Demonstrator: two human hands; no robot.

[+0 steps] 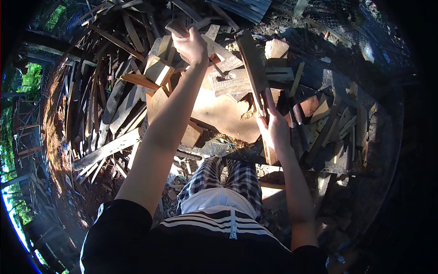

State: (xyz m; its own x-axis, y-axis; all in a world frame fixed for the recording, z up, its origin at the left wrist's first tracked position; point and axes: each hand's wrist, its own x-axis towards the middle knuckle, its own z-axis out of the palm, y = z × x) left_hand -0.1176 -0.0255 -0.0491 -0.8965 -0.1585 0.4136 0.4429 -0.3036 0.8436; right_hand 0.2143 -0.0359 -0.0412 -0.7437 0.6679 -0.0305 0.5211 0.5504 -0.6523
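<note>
My left hand (191,48) is raised at the far side of the work surface, its fingers closed round a brown, blurred object (176,28) that looks like a piece of wood. My right hand (276,128) grips a long wooden board (252,61) near its close end. The board stretches away from me, slanting slightly left. Beside it lies a wood block (235,83) with a dark notch in its top. A thin dark rod (216,67) reaches that notch. Beneath them is a broad, sunlit wooden surface (219,114) with a ragged, broken edge.
A big heap of scrap sticks (105,96) covers the left side. Small wood offcuts (157,71) sit left of the sunlit surface. More offcuts (335,123) lie on the dark bench at right, with a wooden-handled tool (298,113) close to my right hand. Corrugated sheet (244,8) lies at the back.
</note>
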